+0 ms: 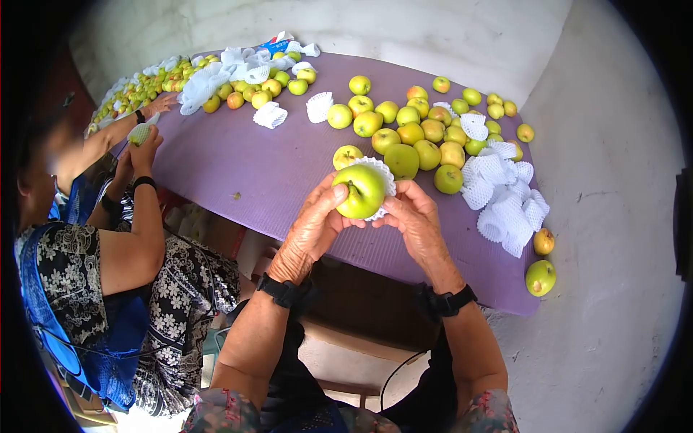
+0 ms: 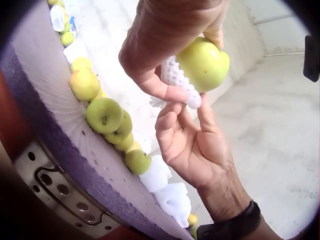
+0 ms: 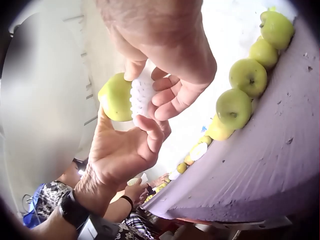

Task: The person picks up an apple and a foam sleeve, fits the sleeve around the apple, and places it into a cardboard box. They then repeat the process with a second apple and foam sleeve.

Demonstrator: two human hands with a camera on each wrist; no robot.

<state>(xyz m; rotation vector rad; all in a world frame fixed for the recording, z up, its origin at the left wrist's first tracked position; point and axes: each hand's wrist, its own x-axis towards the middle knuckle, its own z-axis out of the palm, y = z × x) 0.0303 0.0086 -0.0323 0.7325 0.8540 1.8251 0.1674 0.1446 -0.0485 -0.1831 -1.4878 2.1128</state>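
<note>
Above the purple table's (image 1: 238, 166) near edge, the left hand (image 1: 317, 220) grips a round green apple (image 1: 359, 193), its white foam-net sleeve (image 1: 389, 177) only partly on and pinched by the right hand (image 1: 419, 222); bare yellow-green apples (image 1: 427, 154) remain rightward.

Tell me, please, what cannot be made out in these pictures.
- Held apple's base: turned away in head view; covered by the foam net in both wrist views.
- Print on the blue packet: head view, too small.
- Apple pile's far-left end: head view, behind the neighbour.
- Left background: right wrist view, grey blur.
</note>
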